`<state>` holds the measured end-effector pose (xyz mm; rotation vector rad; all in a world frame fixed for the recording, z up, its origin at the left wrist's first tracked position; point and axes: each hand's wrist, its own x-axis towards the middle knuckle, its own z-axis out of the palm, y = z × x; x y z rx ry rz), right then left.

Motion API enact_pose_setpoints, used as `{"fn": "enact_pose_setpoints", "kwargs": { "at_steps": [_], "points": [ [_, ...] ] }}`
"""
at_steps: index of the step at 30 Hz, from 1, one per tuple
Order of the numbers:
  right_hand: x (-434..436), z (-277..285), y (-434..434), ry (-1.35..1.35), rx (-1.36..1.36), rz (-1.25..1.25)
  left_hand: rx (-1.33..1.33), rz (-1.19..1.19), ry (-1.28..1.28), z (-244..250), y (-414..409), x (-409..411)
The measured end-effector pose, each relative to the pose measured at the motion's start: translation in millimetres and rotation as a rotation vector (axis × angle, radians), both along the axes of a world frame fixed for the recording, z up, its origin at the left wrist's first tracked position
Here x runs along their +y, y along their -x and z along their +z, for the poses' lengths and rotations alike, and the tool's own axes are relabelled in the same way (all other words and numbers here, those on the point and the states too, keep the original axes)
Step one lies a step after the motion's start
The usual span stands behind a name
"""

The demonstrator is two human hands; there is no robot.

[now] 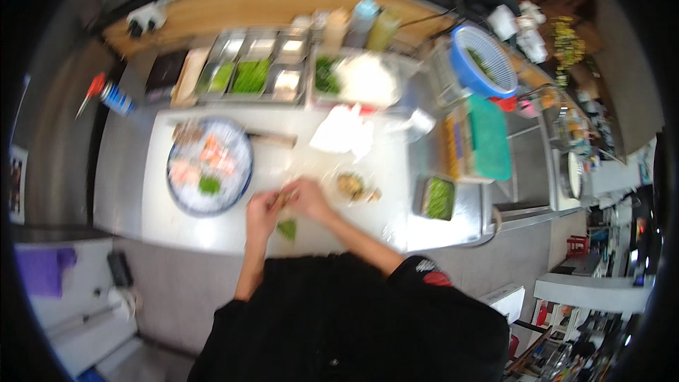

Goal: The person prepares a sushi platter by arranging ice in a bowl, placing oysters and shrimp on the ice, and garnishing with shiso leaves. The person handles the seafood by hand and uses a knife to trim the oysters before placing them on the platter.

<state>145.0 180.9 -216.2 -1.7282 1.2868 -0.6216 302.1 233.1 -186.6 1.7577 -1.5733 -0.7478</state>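
Note:
My left hand (261,213) and my right hand (307,199) meet over the white cutting board (366,228). Their fingertips pinch a small brownish piece of food (284,199), too blurred to name. Just below them a green leaf (287,229) lies on the board. Right of my right hand is a small heap of brownish food pieces (351,185). To the left stands a blue-rimmed plate (249,170) with a whitish bed, orange and pale pink slices (216,154) and a green garnish (209,185). A knife (273,139) lies behind my hands, its blade end hidden by the plate.
A crumpled white cloth (344,130) rests on the board. Behind it are metal pans with chopped greens (251,76), a tray of white shreds (366,79) and squeeze bottles (362,21). Rightward sit a tub of greens (439,198), a green-lidded container (488,138) and a blue colander (459,58).

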Motion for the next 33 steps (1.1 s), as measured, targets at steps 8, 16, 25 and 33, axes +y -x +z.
{"fn": "enact_pose_setpoints", "kwargs": {
  "at_steps": [8,16,25,33],
  "points": [
    [-0.9,38.5,12.8,-0.119,-0.155,0.082,0.138,-0.097,-0.09,27.9,-0.4,-3.5],
    [10.4,48.4,8.8,-0.123,-0.148,0.115,0.197,-0.163,0.007,15.3,-11.5,11.1],
    [4.6,33.0,13.3,-0.332,-0.368,0.102,0.417,-0.086,-0.038,13.7,-8.9,18.8],
    [4.5,39.5,22.0,-0.424,-0.489,0.133,0.795,0.022,-0.109,9.6,-3.4,23.5]
  ]
}}
